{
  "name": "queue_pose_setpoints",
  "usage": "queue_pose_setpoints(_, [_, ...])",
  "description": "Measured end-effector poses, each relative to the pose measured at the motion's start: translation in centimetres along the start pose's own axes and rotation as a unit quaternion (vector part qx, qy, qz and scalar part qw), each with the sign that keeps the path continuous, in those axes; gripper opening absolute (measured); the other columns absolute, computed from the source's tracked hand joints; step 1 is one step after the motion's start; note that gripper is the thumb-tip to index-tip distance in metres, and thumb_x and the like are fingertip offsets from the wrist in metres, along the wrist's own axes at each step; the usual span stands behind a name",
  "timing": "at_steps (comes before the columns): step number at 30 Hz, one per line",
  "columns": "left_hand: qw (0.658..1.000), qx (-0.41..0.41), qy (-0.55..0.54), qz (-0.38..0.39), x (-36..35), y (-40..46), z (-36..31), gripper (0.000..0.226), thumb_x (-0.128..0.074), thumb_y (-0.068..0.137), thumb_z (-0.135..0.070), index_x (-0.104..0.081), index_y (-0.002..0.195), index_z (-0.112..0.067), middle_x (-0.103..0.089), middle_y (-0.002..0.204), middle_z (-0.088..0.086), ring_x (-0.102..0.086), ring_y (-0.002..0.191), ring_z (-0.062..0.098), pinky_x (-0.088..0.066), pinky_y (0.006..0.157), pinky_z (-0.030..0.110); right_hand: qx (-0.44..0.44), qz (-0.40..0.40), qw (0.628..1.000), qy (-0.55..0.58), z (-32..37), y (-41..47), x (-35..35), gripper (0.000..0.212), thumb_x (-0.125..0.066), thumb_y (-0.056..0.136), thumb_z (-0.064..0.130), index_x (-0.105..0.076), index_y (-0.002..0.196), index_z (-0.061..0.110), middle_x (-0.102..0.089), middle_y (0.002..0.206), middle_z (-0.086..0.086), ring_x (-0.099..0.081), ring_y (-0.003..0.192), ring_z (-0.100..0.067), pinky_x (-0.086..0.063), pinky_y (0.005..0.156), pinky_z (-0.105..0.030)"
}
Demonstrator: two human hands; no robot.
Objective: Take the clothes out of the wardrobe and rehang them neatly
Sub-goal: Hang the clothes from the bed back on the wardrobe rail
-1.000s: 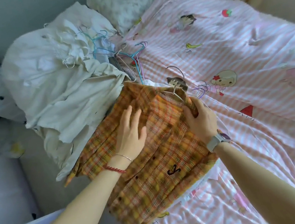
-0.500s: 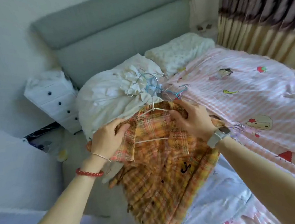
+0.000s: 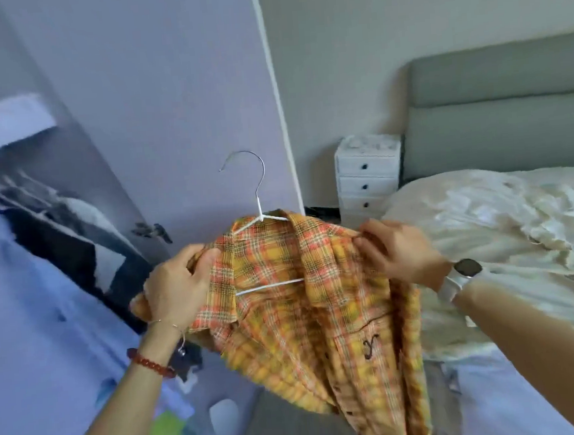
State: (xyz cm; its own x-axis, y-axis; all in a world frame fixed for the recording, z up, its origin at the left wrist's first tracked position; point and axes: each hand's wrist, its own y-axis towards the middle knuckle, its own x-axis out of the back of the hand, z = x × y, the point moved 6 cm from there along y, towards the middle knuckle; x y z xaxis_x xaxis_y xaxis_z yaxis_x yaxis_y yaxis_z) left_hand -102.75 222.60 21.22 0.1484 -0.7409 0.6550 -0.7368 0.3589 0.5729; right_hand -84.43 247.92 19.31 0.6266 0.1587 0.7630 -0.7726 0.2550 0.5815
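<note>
An orange-and-yellow plaid shirt (image 3: pixel 306 305) hangs on a white hanger (image 3: pixel 258 202) with a metal hook, held up in the air in front of me. My left hand (image 3: pixel 177 284) grips the shirt's left shoulder. My right hand (image 3: pixel 398 253) pinches the right shoulder. The hanger's hook points left, free of any rail. To the left stands the open wardrobe (image 3: pixel 57 235), blurred, with dark and white clothes hanging inside.
A white wardrobe door (image 3: pixel 174 106) stands behind the hanger. A small white drawer unit (image 3: pixel 366 173) sits by the grey headboard (image 3: pixel 503 104). Pale clothes (image 3: pixel 506 234) are heaped on the bed at right. Loose items lie on the floor at lower left.
Both hands lifted the plaid shirt with its hanger off the bed, and I turned left from the bed toward the wardrobe. The shirt now hangs in the air.
</note>
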Motion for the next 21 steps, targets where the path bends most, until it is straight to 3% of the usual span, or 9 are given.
queue_pose_setpoints(3, [0.996,0.053,0.041,-0.056,5.7,-0.9,6.1,0.029,-0.058,0.089,-0.036,-0.069,0.094,-0.010,-0.070,0.082,0.016,-0.064,0.080,0.038,-0.048,0.070,0.042,0.066,0.048,0.996,0.021,6.3,3.7,-4.3,0.030,-0.050,0.089,0.042,-0.061,0.104,0.018,-0.071,0.086,-0.006,-0.066,0.078,-0.031,-0.047,0.067,-0.033])
queue_pose_setpoints(7, [0.971,0.074,0.115,-0.198,12.4,-2.8,11.8,0.026,-0.056,0.082,-0.024,-0.071,0.084,-0.002,-0.068,0.075,0.020,-0.061,0.074,0.039,-0.042,0.081,0.049,0.125,0.049,0.987,0.089,14.9,6.4,-8.2,0.025,-0.055,0.087,0.036,-0.064,0.084,0.014,-0.067,0.067,-0.003,-0.065,0.063,-0.025,-0.047,0.059,-0.029])
queue_pose_setpoints(10, [0.952,0.142,0.145,-0.227,14.9,-3.5,16.7,0.036,-0.052,0.085,-0.028,-0.068,0.105,-0.003,-0.065,0.103,0.022,-0.056,0.100,0.041,-0.035,0.095,0.052,0.138,0.011,0.981,0.139,21.6,7.2,-10.6,0.020,-0.057,0.081,0.029,-0.064,0.076,0.011,-0.064,0.053,-0.004,-0.061,0.049,-0.025,-0.044,0.047,-0.024])
queue_pose_setpoints(12, [0.959,0.190,0.108,-0.182,15.3,-3.6,20.0,0.054,-0.054,0.087,-0.040,-0.051,0.130,-0.006,-0.046,0.135,0.022,-0.038,0.126,0.038,-0.029,0.104,0.050,0.135,0.016,0.977,0.165,24.8,7.6,-12.7,0.024,-0.054,0.082,0.028,-0.065,0.078,0.008,-0.064,0.053,-0.008,-0.061,0.048,-0.029,-0.049,0.048,-0.030])
queue_pose_setpoints(14, [0.956,0.223,0.134,-0.135,15.5,-3.7,22.7,0.071,-0.058,0.084,-0.050,-0.037,0.140,-0.013,-0.028,0.147,0.017,-0.022,0.135,0.032,-0.026,0.107,0.048,0.131,0.024,0.973,0.186,26.9,8.2,-14.6,0.027,-0.051,0.084,0.029,-0.066,0.078,0.007,-0.064,0.053,-0.009,-0.061,0.049,-0.031,-0.049,0.048,-0.033])
queue_pose_setpoints(16, [0.949,0.227,0.174,-0.133,16.5,-3.4,24.6,0.063,-0.058,0.086,-0.045,-0.041,0.138,-0.012,-0.036,0.144,0.014,-0.027,0.132,0.031,-0.032,0.106,0.047,0.138,0.021,0.971,0.195,28.8,8.7,-16.0,0.026,-0.052,0.084,0.029,-0.065,0.076,0.007,-0.060,0.048,-0.007,-0.058,0.044,-0.029,-0.045,0.045,-0.030])
queue_pose_setpoints(19, [0.945,0.223,0.163,-0.176,19.2,-2.6,26.0,0.036,-0.052,0.092,-0.015,-0.055,0.127,-0.005,-0.056,0.127,0.017,-0.045,0.118,0.037,-0.042,0.093,0.046,0.134,0.021,0.969,0.205,30.8,9.4,-17.9,0.025,-0.053,0.085,0.028,-0.064,0.078,0.007,-0.056,0.044,-0.008,-0.053,0.039,-0.029,-0.043,0.042,-0.033])
queue_pose_setpoints(21, [0.942,0.219,0.178,-0.180,20.6,-2.2,26.3,0.033,-0.050,0.092,-0.009,-0.058,0.123,-0.004,-0.062,0.115,0.023,-0.052,0.107,0.041,-0.048,0.085,0.049,0.123,0.022,0.971,0.203,31.8,10.1,-19.3,0.022,-0.055,0.089,0.026,-0.063,0.081,0.006,-0.056,0.045,-0.008,-0.054,0.041,-0.031,-0.044,0.043,-0.036])
